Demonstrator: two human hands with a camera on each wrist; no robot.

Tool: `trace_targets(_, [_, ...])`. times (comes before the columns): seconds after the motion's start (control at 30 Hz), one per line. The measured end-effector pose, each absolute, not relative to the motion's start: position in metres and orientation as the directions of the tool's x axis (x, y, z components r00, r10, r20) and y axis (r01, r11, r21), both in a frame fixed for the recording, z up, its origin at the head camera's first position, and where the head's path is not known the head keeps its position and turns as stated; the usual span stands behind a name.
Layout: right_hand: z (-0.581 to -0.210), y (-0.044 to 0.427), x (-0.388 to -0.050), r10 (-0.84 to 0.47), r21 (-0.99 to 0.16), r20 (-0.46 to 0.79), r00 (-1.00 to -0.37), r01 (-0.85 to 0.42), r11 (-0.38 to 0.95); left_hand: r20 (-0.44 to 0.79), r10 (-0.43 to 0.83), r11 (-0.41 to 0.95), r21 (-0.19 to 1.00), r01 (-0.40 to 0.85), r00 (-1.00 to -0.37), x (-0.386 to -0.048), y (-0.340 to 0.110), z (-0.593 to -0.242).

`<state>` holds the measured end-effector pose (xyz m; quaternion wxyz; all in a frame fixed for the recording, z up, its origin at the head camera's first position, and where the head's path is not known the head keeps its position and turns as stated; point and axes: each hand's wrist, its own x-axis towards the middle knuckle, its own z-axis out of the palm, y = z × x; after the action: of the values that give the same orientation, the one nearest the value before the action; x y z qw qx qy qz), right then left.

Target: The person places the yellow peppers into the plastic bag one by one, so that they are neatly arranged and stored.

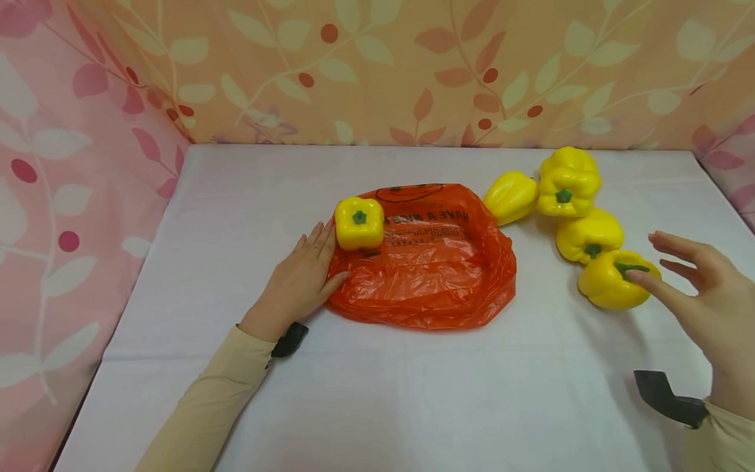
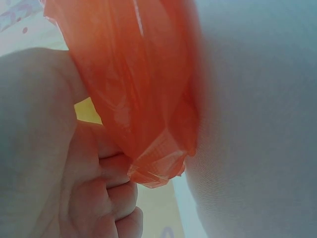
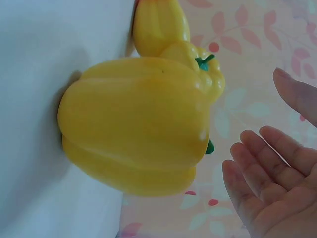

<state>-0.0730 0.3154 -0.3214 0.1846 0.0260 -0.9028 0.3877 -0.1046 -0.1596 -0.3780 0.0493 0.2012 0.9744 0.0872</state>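
A red plastic bag (image 1: pixel 425 282) lies flattened on the white table. On its left part stands a yellow bell pepper (image 1: pixel 359 226), stem up. My left hand (image 1: pixel 301 275) rests at the bag's left edge with straight fingers, the fingertips beside this pepper and the thumb on the bag. The bag's crumpled edge covers part of the hand in the left wrist view. My right hand (image 1: pixel 702 288) hovers with spread fingers at the nearest pepper (image 1: pixel 613 285) of the group on the right. The right wrist view shows that pepper apart from the fingers.
Several more yellow peppers form a row toward the back right, including one (image 1: pixel 590 235) behind the nearest, another (image 1: pixel 567 190) farther back, and one on its side (image 1: pixel 512 196) by the bag's corner. Flowered curtains (image 1: pixel 389 72) border the white table (image 1: pixel 413 400).
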Motion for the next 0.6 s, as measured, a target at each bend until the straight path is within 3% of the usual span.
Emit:
trace_targets(0.33, [-0.328, 0.332, -0.073, 0.159, -0.641, 0.228, -0.961, -0.026, 0.767, -0.06, 0.402, 0.904, 0.185, 0.386, -0.914, -0.104, -0.16, -0.377])
trace_targets(0.6, [-0.333, 0.34, -0.075, 0.176, -0.583, 0.032, -0.984, 0.124, 0.803, -0.061, 0.4, 0.904, 0.186, 0.384, -0.914, -0.104, -0.16, -0.377])
